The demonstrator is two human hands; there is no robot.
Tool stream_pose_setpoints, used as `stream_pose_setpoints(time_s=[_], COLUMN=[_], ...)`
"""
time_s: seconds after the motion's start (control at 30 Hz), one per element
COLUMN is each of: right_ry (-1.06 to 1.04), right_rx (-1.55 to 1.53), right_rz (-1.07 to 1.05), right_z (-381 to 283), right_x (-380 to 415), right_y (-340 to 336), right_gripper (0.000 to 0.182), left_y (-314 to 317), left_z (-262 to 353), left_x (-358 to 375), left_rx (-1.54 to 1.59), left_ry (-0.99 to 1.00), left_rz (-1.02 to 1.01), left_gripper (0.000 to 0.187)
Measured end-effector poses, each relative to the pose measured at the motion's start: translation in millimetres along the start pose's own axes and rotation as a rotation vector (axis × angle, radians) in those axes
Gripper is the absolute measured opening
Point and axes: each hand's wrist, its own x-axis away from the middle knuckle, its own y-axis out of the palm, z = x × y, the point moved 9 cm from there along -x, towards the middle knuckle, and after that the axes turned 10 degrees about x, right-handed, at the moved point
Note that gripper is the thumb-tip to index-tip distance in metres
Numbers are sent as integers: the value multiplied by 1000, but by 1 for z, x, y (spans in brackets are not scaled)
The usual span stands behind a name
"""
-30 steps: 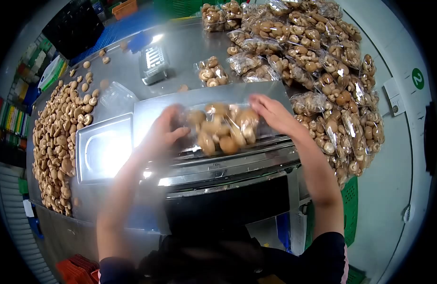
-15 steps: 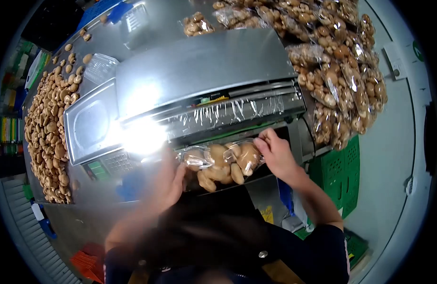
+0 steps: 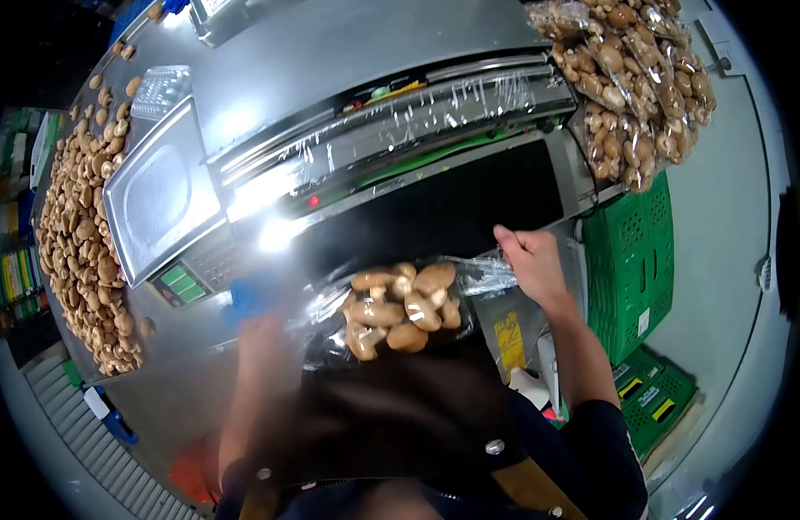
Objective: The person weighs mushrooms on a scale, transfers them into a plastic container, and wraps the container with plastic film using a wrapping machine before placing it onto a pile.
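A pack of brown mushrooms [image 3: 387,312] in clear film hangs at the front edge of the machine, close to my apron. My right hand [image 3: 536,264] is closed on a twisted end of the clear plastic film [image 3: 486,276] at the pack's right. On the left, my left hand [image 3: 274,338] is smeared by motion, near the loose film on that side, and its fingers cannot be made out. Behind the pack lies the black plate [image 3: 469,186] of a metal wrapping machine [image 3: 408,113], with crinkled film along its bar.
A metal weighing pan [image 3: 161,195] with a keypad and green display [image 3: 181,284] stands left, beside loose mushrooms [image 3: 79,251]. Wrapped mushroom packs [image 3: 643,82] are heaped at the far right. Below them are green crates [image 3: 630,269]. A clear tray [image 3: 161,91] lies behind the pan.
The mushroom pack has turned and come nearer my body, with its right film end now pulled out and twisted. My right hand has moved slightly right; the left moved left and down. The view shifted.
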Motion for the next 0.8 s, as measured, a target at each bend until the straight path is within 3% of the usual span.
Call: stream_pose_setpoints(time_s=[0.03,0.1,0.17,0.2,0.23,0.33,0.37,0.5,0.63,0.7,0.73,0.8], right_ry=[162,353,275,138,-6,-92,16,-401,-543,-373,-353,-468], right_rx=[-114,-209,-69,-32,9,-705,-725,-880,-618,-727,-556,-487], right_rz=[-146,-207,-226,-260,-294,-669,-793,-1005,-1116,-1224,-1254,-1015], right_z=[16,69,85,76,59,-7,-32,-154,-171,-169,-159,-123], right_x=[14,31,40,45,50,70,81,122,145,156,159,136], right_y=[18,60,108,141,176,249,244,195,197,185,190,189], right_gripper=[44,40,36,28,22,22,21,20,28,29,32,29], left_y=[-9,-17,-16,4,19,26,19,13,29,58,77,122], left_z=[-23,-73,-126,-116,-124,-138,-127,-52,42,90,112,141], left_x=[6,15,19,17,7,13,24,53,61,59,61,61], left_rx=[-83,-181,-204,-279,-252,-280,-254,-29,196,271,314,506], left_ry=[-58,-156,-241,-235,0,162,207,521,914,967,904,774], left_rz=[-30,-42,6,-18,-116,-159,-149,-182,-365,-460,-450,-725], left_gripper=[40,35,32,33,27,28,29,34,43,48,54,51])
